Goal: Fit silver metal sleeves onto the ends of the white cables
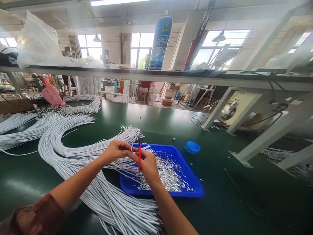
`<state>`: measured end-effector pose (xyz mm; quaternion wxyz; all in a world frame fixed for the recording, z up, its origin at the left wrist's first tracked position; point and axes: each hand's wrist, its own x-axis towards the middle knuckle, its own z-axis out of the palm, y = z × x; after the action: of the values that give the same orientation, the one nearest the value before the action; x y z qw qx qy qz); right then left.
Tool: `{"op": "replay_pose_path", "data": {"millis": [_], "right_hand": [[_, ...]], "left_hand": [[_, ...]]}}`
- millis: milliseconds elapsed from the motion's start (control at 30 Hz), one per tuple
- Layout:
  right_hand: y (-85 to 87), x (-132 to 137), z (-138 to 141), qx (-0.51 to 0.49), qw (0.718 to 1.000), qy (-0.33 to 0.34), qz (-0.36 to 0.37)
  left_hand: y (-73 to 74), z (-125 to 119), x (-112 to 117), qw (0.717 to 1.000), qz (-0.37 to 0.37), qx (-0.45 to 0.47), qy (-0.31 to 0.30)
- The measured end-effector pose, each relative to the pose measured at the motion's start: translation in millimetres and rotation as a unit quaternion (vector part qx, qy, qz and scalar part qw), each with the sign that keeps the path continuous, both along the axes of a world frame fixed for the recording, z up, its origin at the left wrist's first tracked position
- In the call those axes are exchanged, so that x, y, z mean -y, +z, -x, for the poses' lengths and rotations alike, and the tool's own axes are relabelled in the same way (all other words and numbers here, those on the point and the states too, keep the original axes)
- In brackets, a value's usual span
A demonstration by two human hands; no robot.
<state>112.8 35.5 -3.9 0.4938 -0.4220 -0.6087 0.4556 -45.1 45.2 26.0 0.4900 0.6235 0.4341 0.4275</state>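
My left hand (116, 150) pinches the end of a thin white cable (132, 145) pulled from the big white cable bundle (80, 156) that curves across the green table. My right hand (146, 163) grips a red-handled tool (139, 156) held upright, its tip close to the cable end. Both hands hover over the left part of a blue tray (190, 182) filled with small silvery scraps (166, 173).
A small blue cap (192, 147) lies right of the tray. More white cable bundles (29, 127) and a pink object (52, 95) sit far left. A shelf bar (156, 76) overhead carries a blue spray can (160, 40) and a plastic bag (36, 40). Metal frame legs (264, 137) stand at right.
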Motion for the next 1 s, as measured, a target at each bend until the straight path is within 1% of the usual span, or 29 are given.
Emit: {"op": "replay_pose_path", "data": {"millis": [67, 133, 167, 233, 300, 400, 467, 500, 567, 633, 700, 833, 900, 1000], "right_hand": [[-8.0, -1, 0, -0.007, 1.000, 0.002, 0.003], [-12.6, 0, -3, -0.009, 1.000, 0.018, 0.012], [-14.0, 1, -5, -0.007, 0.999, 0.029, 0.016], [-15.5, 4, -9, -0.002, 0.999, 0.039, 0.025], [-16.5, 7, -13, 0.005, 0.999, 0.030, 0.029], [-18.3, 9, -18, 0.010, 0.999, 0.021, 0.033], [-19.3, 10, -20, 0.010, 0.999, 0.018, 0.030], [-19.5, 10, -20, 0.011, 0.999, 0.014, 0.029], [-19.4, 11, -21, 0.022, 0.999, 0.001, 0.027], [-18.7, 12, -20, 0.042, 0.999, -0.009, 0.024], [-17.5, 12, -19, 0.062, 0.998, -0.013, 0.018], [-12.9, 12, -17, 0.097, 0.995, -0.025, 0.008], [-9.1, 11, -16, 0.130, 0.991, -0.043, 0.009], [-3.6, 8, -16, 0.191, 0.979, -0.069, 0.013]], "left_hand": [[-4.8, 6, -1, 0.999, -0.026, -0.034, 0.008], [-9.9, 16, -3, 0.989, -0.080, -0.124, 0.014], [-12.5, 21, -3, 0.976, -0.110, -0.187, 0.007], [-16.7, 32, -2, 0.937, -0.159, -0.310, -0.022], [-17.9, 38, 1, 0.891, -0.199, -0.404, -0.054], [-13.3, 40, 7, 0.827, -0.241, -0.499, -0.090], [-8.5, 40, 12, 0.802, -0.245, -0.533, -0.113], [-6.6, 40, 14, 0.797, -0.242, -0.539, -0.124], [-4.8, 43, 18, 0.800, -0.231, -0.536, -0.140], [-5.7, 46, 20, 0.804, -0.222, -0.534, -0.140], [-8.0, 48, 21, 0.800, -0.225, -0.539, -0.135], [-11.9, 47, 16, 0.781, -0.244, -0.554, -0.152], [-12.7, 46, 13, 0.771, -0.252, -0.563, -0.160], [-13.1, 47, 11, 0.757, -0.265, -0.578, -0.153]]}}
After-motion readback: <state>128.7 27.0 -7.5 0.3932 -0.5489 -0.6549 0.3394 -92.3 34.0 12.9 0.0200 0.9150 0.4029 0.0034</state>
